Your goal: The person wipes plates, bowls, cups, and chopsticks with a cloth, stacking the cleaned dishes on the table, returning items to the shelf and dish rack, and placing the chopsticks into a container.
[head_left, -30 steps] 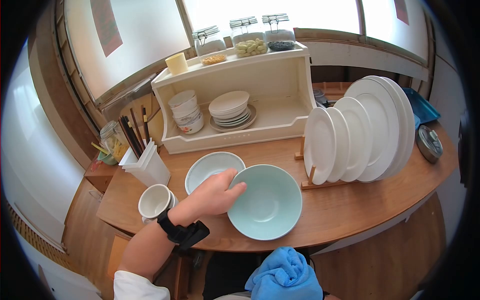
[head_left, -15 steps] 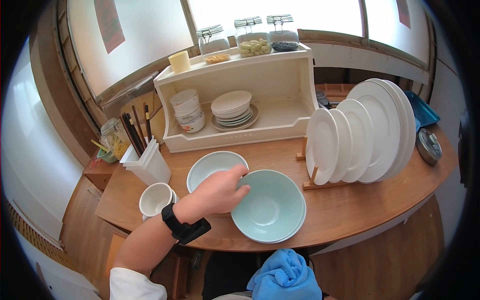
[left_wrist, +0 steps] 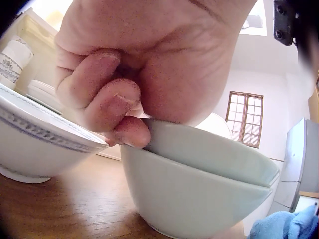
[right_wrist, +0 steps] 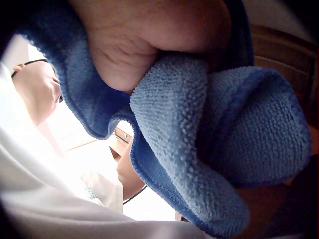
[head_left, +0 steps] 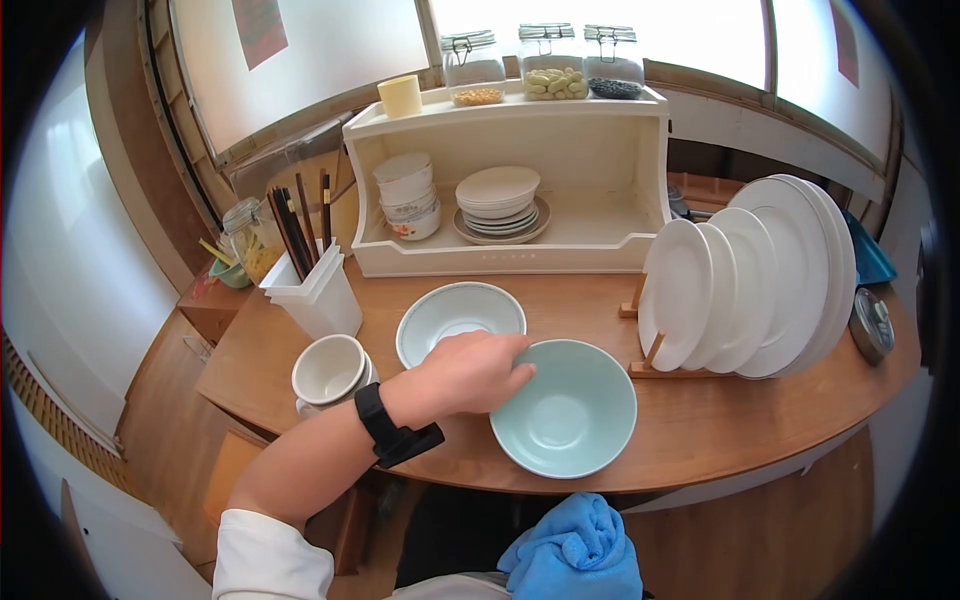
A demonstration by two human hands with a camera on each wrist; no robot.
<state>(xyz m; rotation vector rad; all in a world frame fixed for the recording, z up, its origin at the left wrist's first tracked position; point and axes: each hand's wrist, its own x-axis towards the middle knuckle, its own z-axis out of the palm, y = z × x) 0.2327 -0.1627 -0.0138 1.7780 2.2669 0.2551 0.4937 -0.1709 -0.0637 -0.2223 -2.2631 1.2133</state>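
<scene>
My left hand (head_left: pixel 465 370) pinches the left rim of a pale green bowl (head_left: pixel 565 425) near the table's front edge. In the left wrist view that upper bowl (left_wrist: pixel 214 149) sits inside a second pale green bowl (left_wrist: pixel 184 194), their rims slightly apart at the right. Close by on the left stands a white bowl (head_left: pixel 460 305) with a patterned rim, partly behind the hand. Low in the head view, a bunched blue cloth (head_left: pixel 575 550) lies over my lap. My right hand (right_wrist: pixel 149 40) grips this cloth in the right wrist view, its fingers largely hidden in the folds.
Stacked cups (head_left: pixel 330 370) and a white chopstick holder (head_left: pixel 320 300) stand at the left. A cream shelf (head_left: pixel 600 255) holds bowls and small plates, with glass jars (head_left: pixel 552 65) on top. White plates (head_left: pixel 680 300) stand upright in a wooden rack (head_left: pixel 675 372) at the right.
The held bowl has come down; the lower bowl's edge showed beneath it half a second ago, and now the two line up. The head view has shifted left. The right hand keeps the cloth.
</scene>
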